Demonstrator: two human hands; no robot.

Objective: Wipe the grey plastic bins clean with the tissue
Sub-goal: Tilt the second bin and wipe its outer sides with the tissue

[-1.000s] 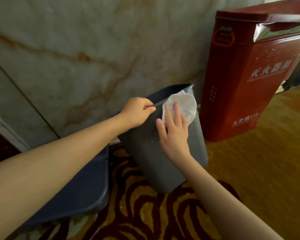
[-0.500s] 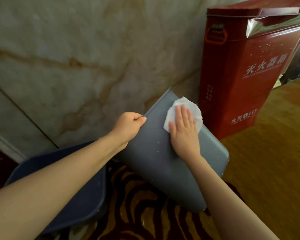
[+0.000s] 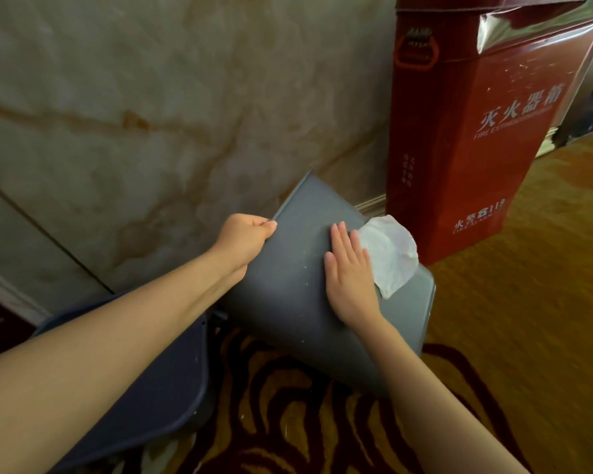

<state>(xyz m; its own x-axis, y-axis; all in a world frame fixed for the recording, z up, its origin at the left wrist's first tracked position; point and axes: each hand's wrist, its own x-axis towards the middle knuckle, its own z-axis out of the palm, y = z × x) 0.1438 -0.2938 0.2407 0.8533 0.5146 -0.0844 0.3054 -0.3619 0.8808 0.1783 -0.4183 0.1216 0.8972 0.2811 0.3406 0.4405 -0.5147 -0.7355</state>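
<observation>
A grey plastic bin (image 3: 288, 285) lies tipped over, its flat side turned up and its base pointing right. My left hand (image 3: 243, 239) grips the bin's rim at the upper left edge. My right hand (image 3: 350, 275) lies flat on the bin's side, fingers together, pressing a white tissue (image 3: 391, 256) that sticks out from under the fingers toward the bin's right edge. A second, darker grey bin (image 3: 165, 381) lies at the lower left, partly hidden by my left forearm.
A tall red fire extinguisher box (image 3: 476, 131) stands right behind the bin against the marble wall (image 3: 151, 114). The floor is gold carpet (image 3: 528, 319) with dark red swirls.
The bin has tipped further from upright onto its side. My right hand with the tissue has slid across the side toward the bin's right edge. My left hand keeps its hold on the rim.
</observation>
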